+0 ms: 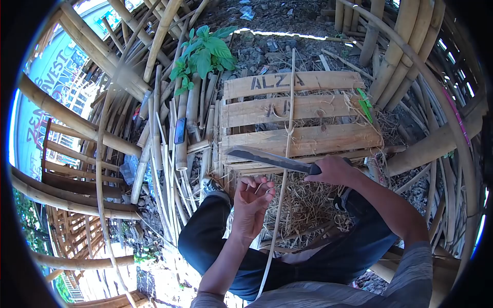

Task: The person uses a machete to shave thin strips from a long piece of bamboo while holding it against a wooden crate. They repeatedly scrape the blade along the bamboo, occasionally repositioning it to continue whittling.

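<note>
My right hand (333,171) is wrapped round the black handle of a machete (267,158). Its dark blade points left over the front edge of a slatted wooden crate (303,109). A long thin bamboo strip (291,110) with a knot near its middle runs from the crate's far side down to my lap, and the blade crosses it. Left of the strip, my left hand (251,208) is turned palm up, fingers loosely curled and apart, with nothing plainly in it. Pale shavings (308,205) lie between my legs below the crate.
Bamboo poles (181,138) and split strips lie left of the crate, with a phone (179,130) on one pole. A leafy plant (205,54) grows behind them. A green object (365,107) rests on the crate's right side. Thick bamboo posts (411,46) stand around me.
</note>
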